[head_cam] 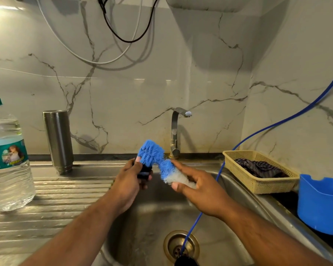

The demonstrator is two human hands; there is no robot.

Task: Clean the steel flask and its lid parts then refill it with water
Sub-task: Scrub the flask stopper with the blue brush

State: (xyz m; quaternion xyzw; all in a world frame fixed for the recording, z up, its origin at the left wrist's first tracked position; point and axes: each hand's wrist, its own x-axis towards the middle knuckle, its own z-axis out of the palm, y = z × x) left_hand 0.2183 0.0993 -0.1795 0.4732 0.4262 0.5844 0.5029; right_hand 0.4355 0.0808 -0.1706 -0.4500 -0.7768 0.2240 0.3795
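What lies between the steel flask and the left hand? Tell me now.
Head view: only bare ribbed steel drainboard between the flask and the left hand, which grips a dark lid part.

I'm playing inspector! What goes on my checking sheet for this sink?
Surface: steel sink with ribbed drainboard.
Job's things: steel flask stands mouth-down on the drainboard; dark lid part against the blue brush.
Clutter: water bottle; basket holding a cloth; blue tub.
Grippers: left hand grips the lid part; right hand holds the brush.
Cables: blue hose runs into the drain; black cable and white cable hang on the wall.
Surroundings: marble wall; tap, no water seen running.
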